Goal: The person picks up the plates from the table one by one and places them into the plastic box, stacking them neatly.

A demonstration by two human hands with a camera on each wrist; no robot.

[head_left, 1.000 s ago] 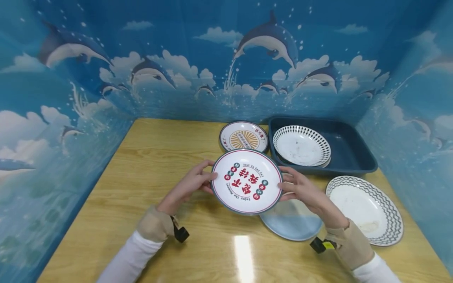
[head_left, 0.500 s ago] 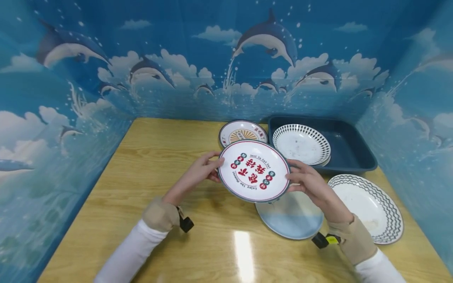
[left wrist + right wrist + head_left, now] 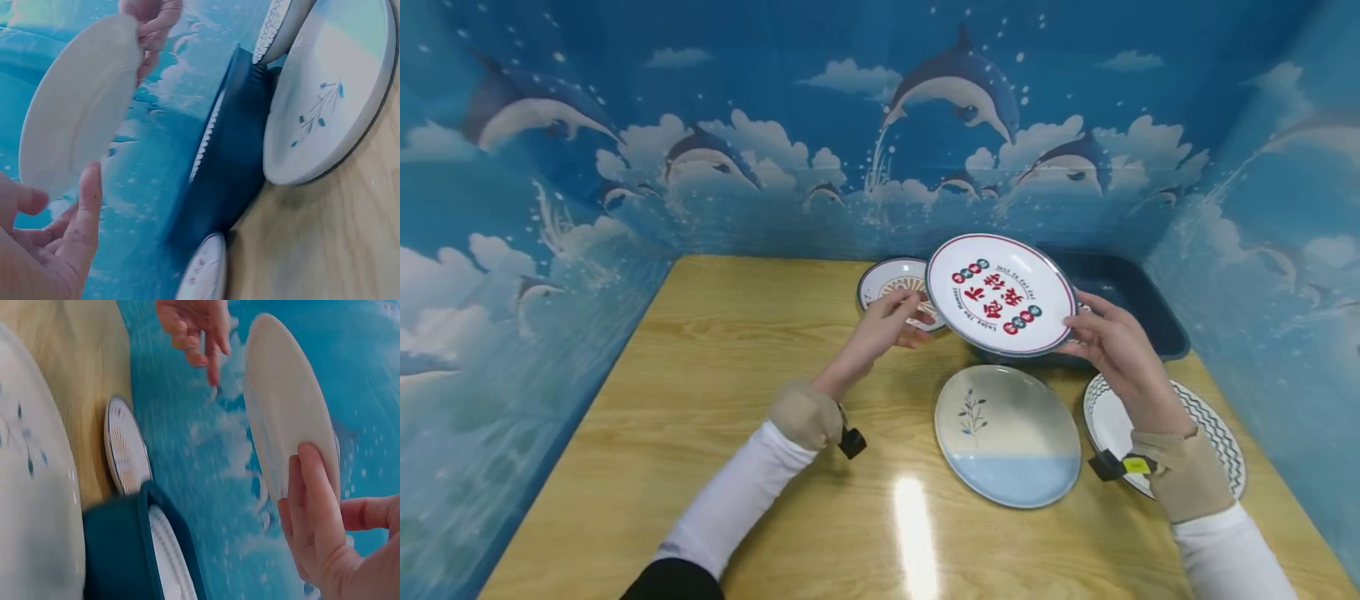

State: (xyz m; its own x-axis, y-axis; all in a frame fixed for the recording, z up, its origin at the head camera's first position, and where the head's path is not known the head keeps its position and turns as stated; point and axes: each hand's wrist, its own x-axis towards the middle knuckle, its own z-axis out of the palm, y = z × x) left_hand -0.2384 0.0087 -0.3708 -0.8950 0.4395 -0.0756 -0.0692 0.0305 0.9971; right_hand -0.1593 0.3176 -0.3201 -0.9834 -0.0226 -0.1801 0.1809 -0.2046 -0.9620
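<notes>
Gripping the rim of the printed plate point(image 3: 1002, 294) at about 4 o'clock, the right hand point(image 3: 1112, 346) now bears it alone, thumb on the face and fingers beneath. Half a second ago both hands pinched it; the left hand point(image 3: 880, 327) has since let go and sits just off the rim at 8 o'clock, fingers spread and holding nothing. The plate has also risen and shifted toward 1 o'clock. From the head camera it now covers the near-left part of the dark blue tub point(image 3: 1131, 287), so I judge the two-handed carry has passed into one-handed placing.

Farther out, the sunburst plate point(image 3: 898, 279) lies at 9 o'clock from the held one, behind the left hand. At 6 o'clock the blue-and-cream plate point(image 3: 1009, 437) has come fully into view on the tabletop point(image 3: 722, 400); at 4 o'clock lies the zigzag-rimmed plate point(image 3: 1108, 412), partly hidden by the right arm.
</notes>
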